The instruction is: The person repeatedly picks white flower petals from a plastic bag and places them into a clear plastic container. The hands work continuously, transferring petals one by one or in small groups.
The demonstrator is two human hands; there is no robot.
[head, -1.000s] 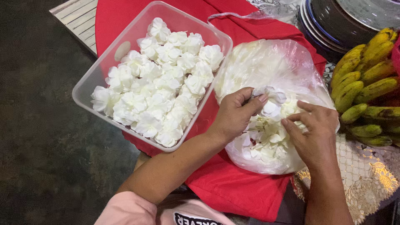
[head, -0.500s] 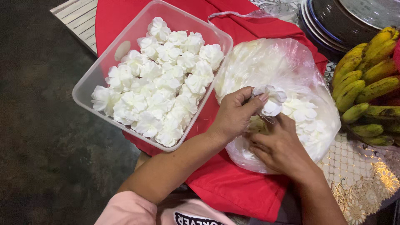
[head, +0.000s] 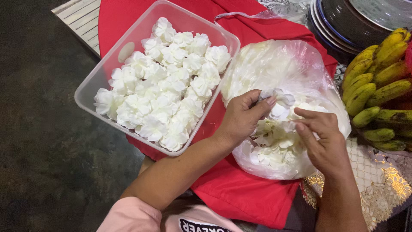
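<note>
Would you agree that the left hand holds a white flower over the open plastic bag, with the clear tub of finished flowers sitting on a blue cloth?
Not quite: the cloth under the clear tub is red, not blue, as the head view shows. The rest stands: the left hand holds a white flower over the open plastic bag.

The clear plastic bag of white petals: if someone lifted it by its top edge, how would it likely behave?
The clear plastic bag looks thin and crinkled, so it would probably sag and fold, not hold shape. Its mouth is open under the left hand and right hand, so loose white petals could spill. It likely weighs little.
</note>
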